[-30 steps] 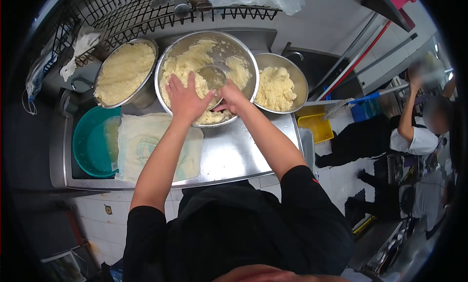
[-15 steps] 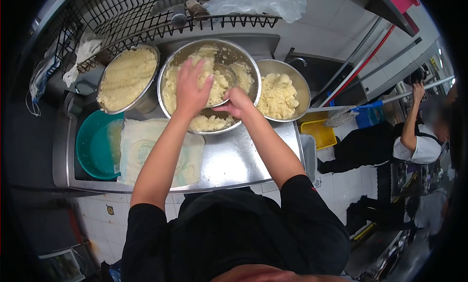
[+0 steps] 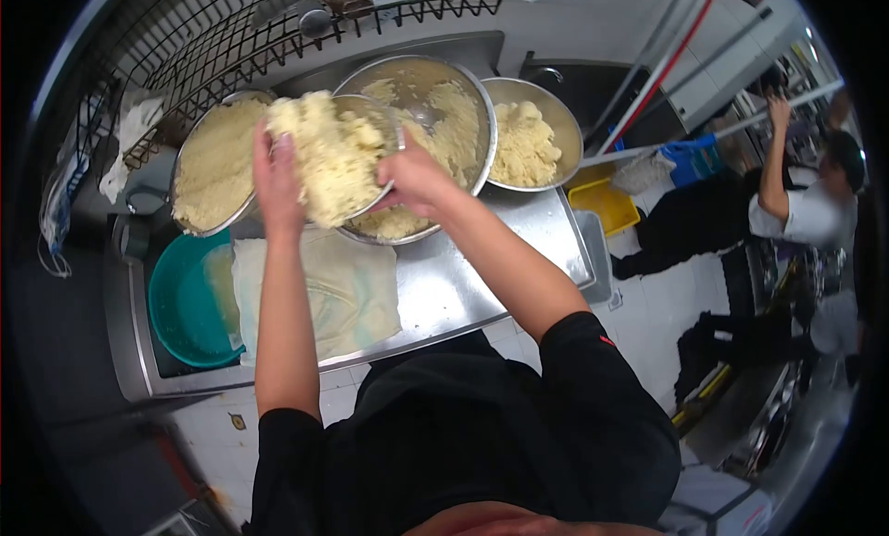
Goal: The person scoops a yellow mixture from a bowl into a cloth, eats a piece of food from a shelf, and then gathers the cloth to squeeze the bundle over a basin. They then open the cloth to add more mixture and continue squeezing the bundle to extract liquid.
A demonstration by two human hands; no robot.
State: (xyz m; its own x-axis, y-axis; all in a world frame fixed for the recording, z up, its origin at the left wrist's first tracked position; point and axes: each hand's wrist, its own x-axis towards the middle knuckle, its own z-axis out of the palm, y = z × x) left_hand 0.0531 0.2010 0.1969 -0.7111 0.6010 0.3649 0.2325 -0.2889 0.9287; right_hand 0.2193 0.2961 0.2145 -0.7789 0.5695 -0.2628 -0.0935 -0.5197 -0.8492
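A small metal bowl (image 3: pixel 394 136), tilted and heaped with pale yellow crumbly dough (image 3: pixel 329 156), is gripped at its right rim by my right hand (image 3: pixel 415 177). My left hand (image 3: pixel 278 180) presses against the left side of the heap, its fingers upright and partly blurred. Both are raised between a full metal bowl (image 3: pixel 215 166) on the left and the large metal bowl (image 3: pixel 444 119), which has the same crumbly stuff spread inside. Right of that stands another metal bowl (image 3: pixel 526 133) with a clumped mound.
A teal basin (image 3: pixel 190 300) and a cream cloth (image 3: pixel 319 291) lie nearer me on the steel counter (image 3: pixel 463 281). Above hangs a black wire rack (image 3: pixel 213 59). A yellow container (image 3: pixel 602 205) is at the right. People (image 3: pixel 806 203) stand further right.
The small bowl has come up out of the large bowl and moved left, heaped with dough. Both my hands have moved left with it.
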